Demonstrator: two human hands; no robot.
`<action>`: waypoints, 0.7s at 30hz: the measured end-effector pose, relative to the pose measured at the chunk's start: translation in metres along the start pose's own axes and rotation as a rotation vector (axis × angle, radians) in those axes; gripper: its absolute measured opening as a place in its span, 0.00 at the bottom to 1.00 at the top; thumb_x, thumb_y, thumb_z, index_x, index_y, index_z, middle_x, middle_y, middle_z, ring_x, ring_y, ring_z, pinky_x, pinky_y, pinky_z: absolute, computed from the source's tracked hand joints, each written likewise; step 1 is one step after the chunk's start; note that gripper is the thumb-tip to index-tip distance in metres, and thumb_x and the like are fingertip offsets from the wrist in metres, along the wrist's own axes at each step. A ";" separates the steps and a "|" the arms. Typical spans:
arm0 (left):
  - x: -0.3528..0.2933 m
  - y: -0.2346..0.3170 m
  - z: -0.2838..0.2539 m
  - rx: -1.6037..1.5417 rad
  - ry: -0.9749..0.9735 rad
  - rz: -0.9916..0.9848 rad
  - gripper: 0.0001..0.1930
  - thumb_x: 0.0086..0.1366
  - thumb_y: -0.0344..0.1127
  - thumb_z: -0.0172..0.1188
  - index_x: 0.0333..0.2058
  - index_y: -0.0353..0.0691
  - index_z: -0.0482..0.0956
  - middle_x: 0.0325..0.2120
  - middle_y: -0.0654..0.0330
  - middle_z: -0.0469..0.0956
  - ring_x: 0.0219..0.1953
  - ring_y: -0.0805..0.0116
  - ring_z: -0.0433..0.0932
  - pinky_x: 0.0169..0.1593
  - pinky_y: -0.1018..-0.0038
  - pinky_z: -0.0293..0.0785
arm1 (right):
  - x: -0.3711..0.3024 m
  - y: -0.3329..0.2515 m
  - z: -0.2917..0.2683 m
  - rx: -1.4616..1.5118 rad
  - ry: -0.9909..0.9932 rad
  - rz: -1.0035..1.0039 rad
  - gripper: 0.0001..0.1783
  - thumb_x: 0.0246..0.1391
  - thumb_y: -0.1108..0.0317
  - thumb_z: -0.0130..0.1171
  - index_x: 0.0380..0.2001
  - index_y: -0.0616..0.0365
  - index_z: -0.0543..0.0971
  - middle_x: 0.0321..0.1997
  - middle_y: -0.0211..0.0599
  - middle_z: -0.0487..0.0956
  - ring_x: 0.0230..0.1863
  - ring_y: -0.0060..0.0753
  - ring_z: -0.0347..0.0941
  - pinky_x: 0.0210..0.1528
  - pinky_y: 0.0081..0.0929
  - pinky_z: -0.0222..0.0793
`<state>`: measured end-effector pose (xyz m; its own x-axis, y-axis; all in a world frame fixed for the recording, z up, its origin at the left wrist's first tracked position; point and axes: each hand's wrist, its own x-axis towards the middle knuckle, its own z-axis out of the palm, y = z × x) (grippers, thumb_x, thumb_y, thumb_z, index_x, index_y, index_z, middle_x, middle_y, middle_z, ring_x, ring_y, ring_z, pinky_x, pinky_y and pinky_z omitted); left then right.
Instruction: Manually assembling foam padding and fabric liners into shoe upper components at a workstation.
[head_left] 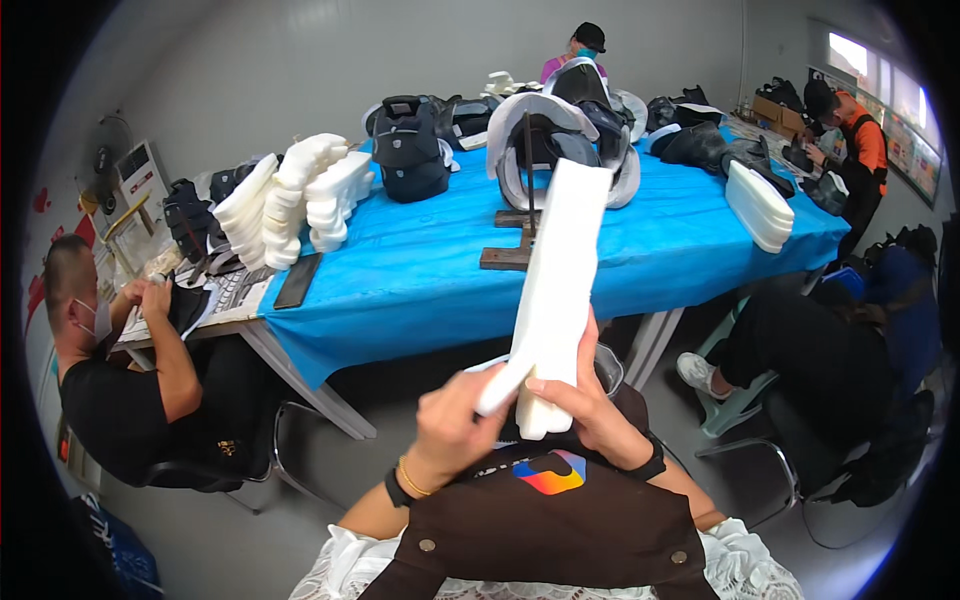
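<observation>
A long stack of white foam pads (562,270) stands tilted in front of my body, its far end over the edge of the table. My right hand (592,408) grips its near end, thumb on the top and fingers round the side. Between the fingers of my left hand (452,418) is the near end of a white foam strip (508,382) that is bent away from the stack. Just beyond the pads, a dark metal stand (510,258) rests on the table, beside grey padded shells (545,115).
A blue-covered table (420,270) spans the front. It bears white foam piles (300,190), a foam stack (760,205) and a black padded bag-like piece (412,150). Co-workers sit at left (130,370) and right (830,350); others are at the back (578,62) and far right (855,140).
</observation>
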<state>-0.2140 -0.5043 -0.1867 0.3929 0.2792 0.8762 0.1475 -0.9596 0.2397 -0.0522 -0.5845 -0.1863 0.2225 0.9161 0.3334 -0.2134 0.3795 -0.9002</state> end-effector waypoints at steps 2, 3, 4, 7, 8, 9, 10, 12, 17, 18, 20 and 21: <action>0.007 -0.024 -0.017 0.076 0.102 -0.105 0.12 0.57 0.31 0.65 0.37 0.31 0.77 0.28 0.52 0.80 0.28 0.61 0.81 0.33 0.69 0.77 | -0.006 -0.006 -0.011 0.078 0.017 0.090 0.59 0.41 0.64 0.60 0.69 0.39 0.33 0.63 0.52 0.55 0.58 0.50 0.64 0.50 0.43 0.71; 0.010 -0.043 -0.030 0.154 0.188 -0.193 0.11 0.60 0.33 0.62 0.37 0.30 0.77 0.28 0.52 0.80 0.27 0.64 0.81 0.32 0.67 0.77 | -0.009 -0.010 -0.016 0.191 0.010 0.118 0.58 0.38 0.65 0.59 0.69 0.39 0.36 0.60 0.55 0.60 0.51 0.52 0.70 0.43 0.43 0.75; 0.014 -0.058 -0.050 0.149 0.299 -0.330 0.11 0.67 0.35 0.55 0.37 0.30 0.75 0.28 0.53 0.80 0.24 0.68 0.79 0.30 0.69 0.76 | -0.012 -0.016 -0.020 0.204 0.007 0.169 0.55 0.36 0.64 0.57 0.69 0.41 0.41 0.56 0.56 0.65 0.42 0.53 0.75 0.42 0.42 0.75; 0.005 -0.118 -0.108 -0.332 0.814 -0.567 0.15 0.71 0.40 0.51 0.40 0.31 0.71 0.32 0.52 0.79 0.25 0.67 0.79 0.31 0.74 0.80 | -0.013 -0.021 -0.045 0.478 -0.013 0.201 0.48 0.38 0.61 0.55 0.66 0.58 0.53 0.54 0.60 0.70 0.35 0.55 0.77 0.37 0.40 0.77; -0.006 -0.122 -0.132 -0.359 0.912 -0.547 0.14 0.71 0.40 0.52 0.41 0.31 0.71 0.33 0.53 0.79 0.26 0.69 0.80 0.32 0.74 0.81 | -0.011 -0.026 -0.044 0.489 0.000 0.171 0.45 0.40 0.61 0.54 0.64 0.64 0.56 0.54 0.61 0.71 0.35 0.57 0.78 0.38 0.43 0.78; -0.012 -0.121 -0.145 -0.391 0.967 -0.533 0.15 0.70 0.40 0.52 0.43 0.30 0.71 0.34 0.54 0.78 0.27 0.69 0.80 0.32 0.76 0.81 | -0.007 -0.027 -0.043 0.400 0.014 0.136 0.45 0.43 0.61 0.54 0.66 0.60 0.53 0.55 0.60 0.70 0.41 0.59 0.78 0.43 0.45 0.79; -0.023 -0.121 -0.154 -0.395 0.977 -0.564 0.16 0.70 0.41 0.53 0.43 0.30 0.71 0.34 0.54 0.78 0.27 0.69 0.79 0.31 0.77 0.81 | -0.001 -0.028 -0.036 0.356 0.004 0.138 0.46 0.44 0.61 0.55 0.67 0.58 0.52 0.57 0.60 0.69 0.46 0.60 0.76 0.47 0.48 0.77; -0.042 -0.117 -0.166 -0.370 0.975 -0.645 0.18 0.69 0.43 0.53 0.44 0.30 0.71 0.33 0.53 0.78 0.25 0.70 0.79 0.29 0.80 0.79 | 0.018 -0.023 -0.020 0.338 -0.083 0.186 0.47 0.47 0.63 0.56 0.69 0.51 0.47 0.63 0.59 0.63 0.59 0.60 0.67 0.58 0.58 0.68; -0.063 -0.120 -0.174 -0.377 0.933 -0.729 0.17 0.70 0.43 0.51 0.41 0.31 0.71 0.28 0.55 0.78 0.18 0.71 0.76 0.23 0.80 0.74 | 0.133 0.001 0.051 0.676 -0.373 0.465 0.32 0.61 0.58 0.50 0.62 0.66 0.58 0.57 0.55 0.70 0.57 0.65 0.69 0.56 0.58 0.70; -0.059 -0.120 -0.170 -0.390 0.946 -0.707 0.16 0.70 0.43 0.51 0.41 0.31 0.71 0.28 0.55 0.78 0.18 0.71 0.76 0.23 0.80 0.74 | 0.166 0.016 0.061 0.691 -0.348 0.465 0.31 0.62 0.54 0.49 0.60 0.66 0.60 0.56 0.56 0.70 0.56 0.64 0.69 0.54 0.58 0.72; -0.057 -0.126 -0.164 -0.432 0.917 -0.649 0.17 0.70 0.43 0.51 0.42 0.31 0.72 0.29 0.55 0.79 0.18 0.70 0.76 0.23 0.80 0.74 | 0.213 0.047 0.063 0.554 -0.274 0.452 0.35 0.65 0.46 0.42 0.62 0.65 0.55 0.57 0.58 0.69 0.52 0.62 0.72 0.53 0.56 0.73; -0.051 -0.123 -0.156 -0.445 0.907 -0.643 0.17 0.70 0.43 0.51 0.41 0.32 0.72 0.28 0.55 0.78 0.18 0.70 0.76 0.22 0.81 0.73 | 0.220 0.067 0.066 0.555 -0.272 0.438 0.35 0.65 0.46 0.42 0.62 0.65 0.55 0.57 0.58 0.69 0.52 0.62 0.72 0.53 0.56 0.73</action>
<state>-0.3934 -0.4058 -0.1954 -0.4474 0.7575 0.4754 -0.3148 -0.6309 0.7091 -0.0804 -0.3487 -0.1547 -0.2202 0.9703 0.1002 -0.6917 -0.0828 -0.7175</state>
